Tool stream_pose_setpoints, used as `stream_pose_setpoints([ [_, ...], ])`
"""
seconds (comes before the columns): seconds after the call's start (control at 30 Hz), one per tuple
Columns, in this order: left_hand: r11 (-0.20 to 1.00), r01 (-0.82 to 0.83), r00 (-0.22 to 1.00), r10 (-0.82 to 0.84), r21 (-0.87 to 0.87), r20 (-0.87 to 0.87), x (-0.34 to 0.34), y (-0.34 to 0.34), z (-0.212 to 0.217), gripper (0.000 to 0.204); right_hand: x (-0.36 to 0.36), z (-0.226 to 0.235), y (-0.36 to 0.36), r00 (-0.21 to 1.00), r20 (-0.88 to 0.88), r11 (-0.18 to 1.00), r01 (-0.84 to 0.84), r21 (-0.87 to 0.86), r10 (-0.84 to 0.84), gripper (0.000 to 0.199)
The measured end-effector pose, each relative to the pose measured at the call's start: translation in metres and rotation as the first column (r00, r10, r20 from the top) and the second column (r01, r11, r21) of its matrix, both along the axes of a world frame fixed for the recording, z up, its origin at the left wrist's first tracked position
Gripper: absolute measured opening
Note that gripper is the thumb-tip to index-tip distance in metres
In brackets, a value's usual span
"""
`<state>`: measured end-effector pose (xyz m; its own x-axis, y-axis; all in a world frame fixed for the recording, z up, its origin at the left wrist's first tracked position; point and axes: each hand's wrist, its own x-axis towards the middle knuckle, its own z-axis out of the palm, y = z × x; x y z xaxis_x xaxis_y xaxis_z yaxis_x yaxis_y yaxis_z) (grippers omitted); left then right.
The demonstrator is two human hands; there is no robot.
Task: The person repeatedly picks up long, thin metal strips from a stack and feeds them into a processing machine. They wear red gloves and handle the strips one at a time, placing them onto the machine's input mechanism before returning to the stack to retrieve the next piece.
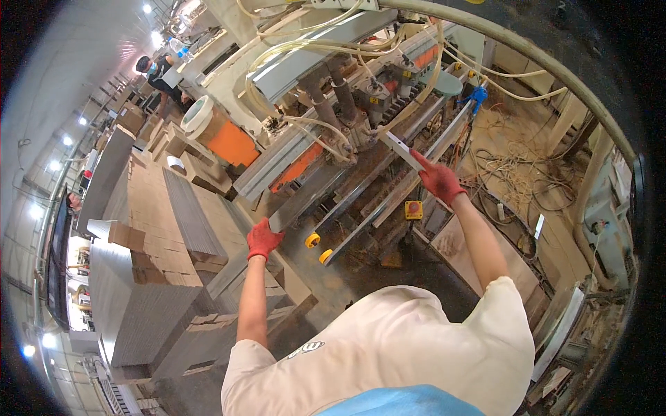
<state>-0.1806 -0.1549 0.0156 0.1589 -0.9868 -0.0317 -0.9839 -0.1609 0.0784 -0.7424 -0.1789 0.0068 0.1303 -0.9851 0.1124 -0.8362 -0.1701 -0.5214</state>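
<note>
My left hand (263, 240), in a red glove, is at the near left end of a long grey board (305, 201) lying on the machine. Its thumb stands apart from the fingers, which reach the board's end. My right hand (441, 179), also red-gloved, is farther right over the machine's rails. It is closed at the near end of a narrow white strip (401, 150), with the index finger stretched along it. The strip's far end lies close to the drilling head (357, 132). The undersides of both hands are hidden.
Tall stacks of flat boards (156, 215) stand to my left. Metal rails with yellow end rollers (313, 240) cross in front, beside a yellow box with a red button (413, 209). Hoses and cables (527, 166) tangle at right. Behind an orange-and-white bin (229, 139) stands another person (163, 80).
</note>
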Motion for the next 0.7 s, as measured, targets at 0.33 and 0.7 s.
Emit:
stream_pose_setpoints([
  [0.33,0.998,0.062,0.996,-0.064,-0.027,-0.057,0.01,0.0,-0.011,0.053,-0.003,-0.007,-0.038,0.988,-0.144,0.986,-0.035,0.166,0.06,0.082],
  [0.7,0.991,0.1,0.994,-0.103,-0.084,-0.042,0.0,-0.002,-0.005,0.052,0.004,0.007,-0.028,0.972,-0.234,0.987,0.001,0.158,0.037,0.081],
])
